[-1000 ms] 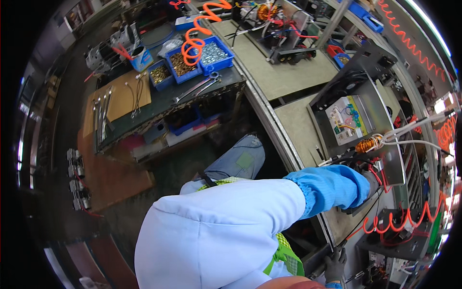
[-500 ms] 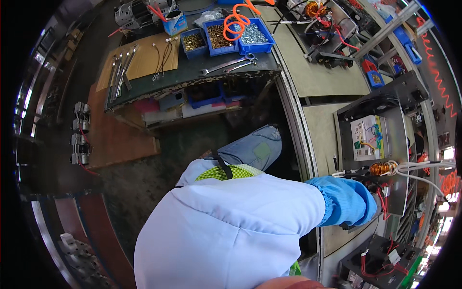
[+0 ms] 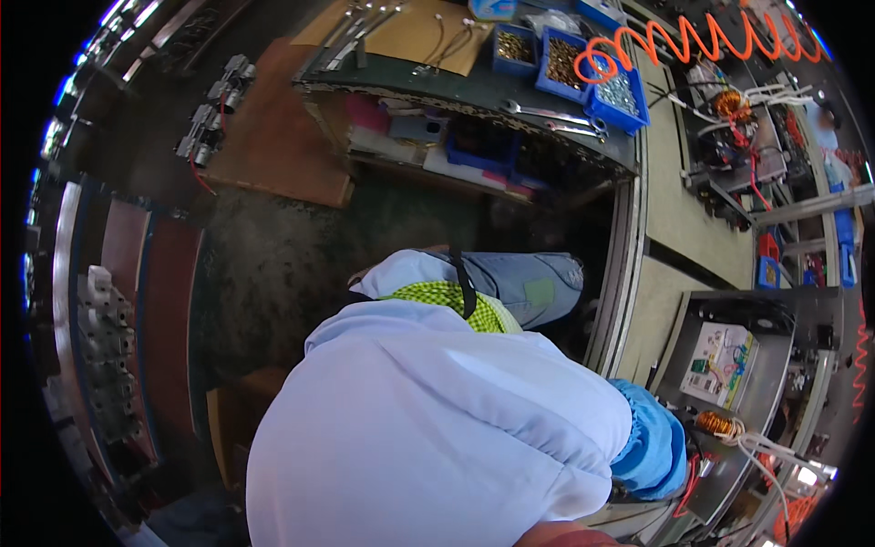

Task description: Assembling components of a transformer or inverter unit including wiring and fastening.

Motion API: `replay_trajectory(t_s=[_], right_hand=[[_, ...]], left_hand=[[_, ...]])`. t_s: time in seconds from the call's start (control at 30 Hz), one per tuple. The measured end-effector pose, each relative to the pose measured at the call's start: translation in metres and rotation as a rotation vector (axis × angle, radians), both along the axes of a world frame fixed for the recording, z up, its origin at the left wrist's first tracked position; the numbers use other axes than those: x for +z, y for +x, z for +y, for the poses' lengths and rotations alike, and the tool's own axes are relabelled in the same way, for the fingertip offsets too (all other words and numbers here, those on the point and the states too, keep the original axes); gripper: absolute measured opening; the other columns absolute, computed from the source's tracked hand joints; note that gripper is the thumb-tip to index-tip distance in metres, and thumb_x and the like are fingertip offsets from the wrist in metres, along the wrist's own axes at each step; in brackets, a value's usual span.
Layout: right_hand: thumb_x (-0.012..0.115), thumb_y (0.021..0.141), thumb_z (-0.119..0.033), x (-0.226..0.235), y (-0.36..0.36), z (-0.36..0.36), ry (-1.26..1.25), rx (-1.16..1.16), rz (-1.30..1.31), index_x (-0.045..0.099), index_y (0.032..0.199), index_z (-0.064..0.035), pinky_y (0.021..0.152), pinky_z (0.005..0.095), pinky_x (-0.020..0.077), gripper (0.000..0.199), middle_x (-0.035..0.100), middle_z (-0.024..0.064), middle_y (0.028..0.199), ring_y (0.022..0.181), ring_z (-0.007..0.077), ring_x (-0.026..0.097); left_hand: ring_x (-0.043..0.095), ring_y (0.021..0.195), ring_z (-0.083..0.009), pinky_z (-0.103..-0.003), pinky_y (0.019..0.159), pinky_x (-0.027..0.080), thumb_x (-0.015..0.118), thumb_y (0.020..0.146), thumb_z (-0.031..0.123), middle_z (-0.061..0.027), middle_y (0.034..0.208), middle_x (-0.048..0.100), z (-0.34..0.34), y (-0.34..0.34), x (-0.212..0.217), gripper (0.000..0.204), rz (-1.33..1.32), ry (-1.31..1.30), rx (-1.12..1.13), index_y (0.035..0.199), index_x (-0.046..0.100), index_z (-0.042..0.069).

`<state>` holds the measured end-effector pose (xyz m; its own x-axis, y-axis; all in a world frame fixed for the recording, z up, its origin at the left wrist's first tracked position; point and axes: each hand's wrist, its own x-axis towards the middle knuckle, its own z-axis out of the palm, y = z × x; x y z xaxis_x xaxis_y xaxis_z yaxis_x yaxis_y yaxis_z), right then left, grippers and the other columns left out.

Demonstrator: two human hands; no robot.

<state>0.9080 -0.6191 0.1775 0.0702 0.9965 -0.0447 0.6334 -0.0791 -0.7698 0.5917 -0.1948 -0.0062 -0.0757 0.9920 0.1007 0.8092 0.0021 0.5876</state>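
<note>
My arm, in a pale coat sleeve (image 3: 456, 410) and a blue sleeve cover (image 3: 654, 447), reaches to the right toward an open dark metal case (image 3: 773, 374). The cuff ends beside red wires (image 3: 690, 483) at the near side of that case. Neither of my hands shows; the sleeve and the picture's lower edge hide them, so what they hold cannot be seen. Inside the case sit a white board with small wires (image 3: 720, 365) and a copper-wound coil (image 3: 717, 424) with thick pale cables (image 3: 775, 447).
A dark bench (image 3: 401, 87) carries wrenches (image 3: 556, 117), blue bins of small fasteners (image 3: 562, 64) and cardboard (image 3: 433, 36). An orange coiled hose (image 3: 684, 41) hangs above a second open unit (image 3: 738, 128). Metal rails (image 3: 622, 273) edge the line; brown boards (image 3: 273, 137) lie left.
The view has turned: the bench and bins now lie higher and farther right. The cuffed arm appears lower, and the unit at the lower right has left the picture.
</note>
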Motion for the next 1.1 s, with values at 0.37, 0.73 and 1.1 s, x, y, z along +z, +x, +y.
replay_trajectory(t_s=[0.37,0.73,1.1], right_hand=[[0.065,0.07,-0.01,-0.034,-0.074,0.009,0.265,-0.385,0.714,0.045,0.109,-0.0009,0.039,0.0191,0.0307,0.045,0.055,0.01,0.084,0.047,0.0116,0.041],[0.062,0.074,-0.018,-0.096,-0.05,0.002,0.178,-0.253,0.83,0.045,0.111,0.0015,0.033,0.0187,0.0265,0.045,0.048,0.0061,0.072,0.045,0.0093,0.039],[0.068,0.068,-0.016,-0.038,-0.124,0.009,0.302,-0.406,0.582,0.047,0.121,0.0015,0.045,0.0264,0.0427,0.059,0.053,0.009,0.071,0.054,0.0154,0.05]], left_hand=[[0.064,0.082,-0.0257,-0.045,0.069,0.048,0.059,0.081,0.027,-0.0091,0.089,0.066,0.014,-0.009,0.04,0.018,0.054,0.112,0.025,0.09,0.066,0.013],[0.064,0.081,-0.0262,-0.045,0.068,0.048,0.06,0.081,0.028,-0.0094,0.086,0.065,0.02,-0.028,0.094,0.018,0.066,0.235,0.035,0.088,0.066,0.013],[0.064,0.079,-0.0266,-0.045,0.068,0.048,0.06,0.08,0.03,-0.0098,0.084,0.065,-0.001,-0.02,0.09,0.019,0.017,0.221,-0.077,0.086,0.065,0.013]])
